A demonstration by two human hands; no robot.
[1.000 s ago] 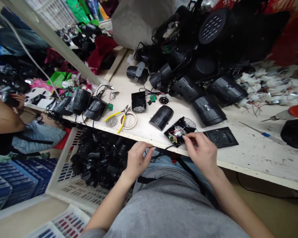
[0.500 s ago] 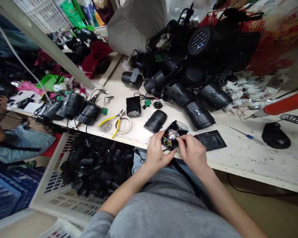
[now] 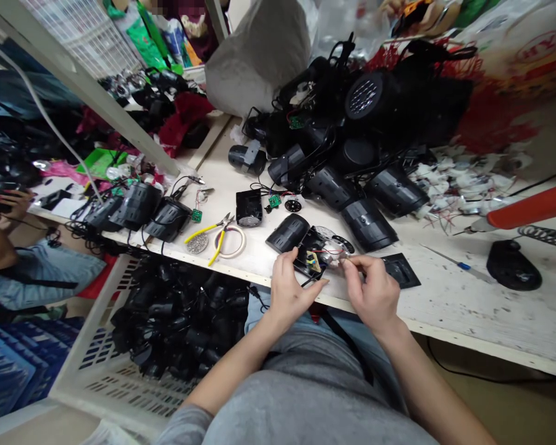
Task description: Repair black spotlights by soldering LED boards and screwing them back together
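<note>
Being pinched by the right hand [image 3: 374,292] at the casing's [image 3: 303,264] three o'clock, the part [image 3: 336,254] is apparently being removed; steadying by the spread left hand [image 3: 287,292] seems required.

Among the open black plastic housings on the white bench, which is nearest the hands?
The open black plastic housing by the left hand, with a yellowish circuit board showing inside. The other open housing lies farther back, behind the pale round ring.

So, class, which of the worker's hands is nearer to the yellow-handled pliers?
Left. The left hand is to the right of the pliers, at the left side of the open black casing; the right hand is farther right, past the casing.
</note>
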